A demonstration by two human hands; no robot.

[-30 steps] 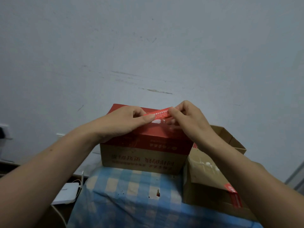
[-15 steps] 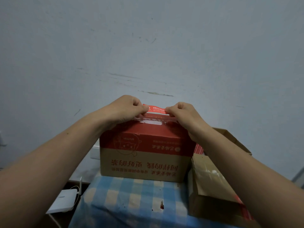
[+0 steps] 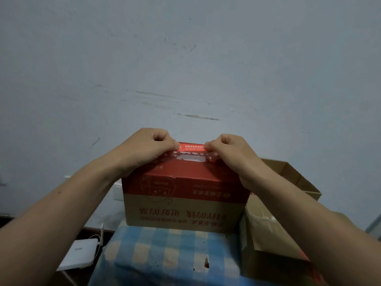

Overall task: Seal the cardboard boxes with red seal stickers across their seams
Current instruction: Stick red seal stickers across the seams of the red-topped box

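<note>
Left hand [image 3: 147, 148]: curled, pinching the left end of the red seal sticker [image 3: 193, 146].
Right hand [image 3: 232, 150]: curled, pinching the sticker's right end.
Sticker: stretched flat over the top of the red-and-brown box [image 3: 183, 200].
Box: stood on a blue checked cloth [image 3: 165, 252].
Beside it: an open brown carton [image 3: 274, 234], right.

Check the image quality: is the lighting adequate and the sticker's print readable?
Head view: dim, bluish, even light, no glare; wide-angle stretch at the edges; the red seal sticker pinched by left hand and right hand is in focus, its print too small to read.
</note>
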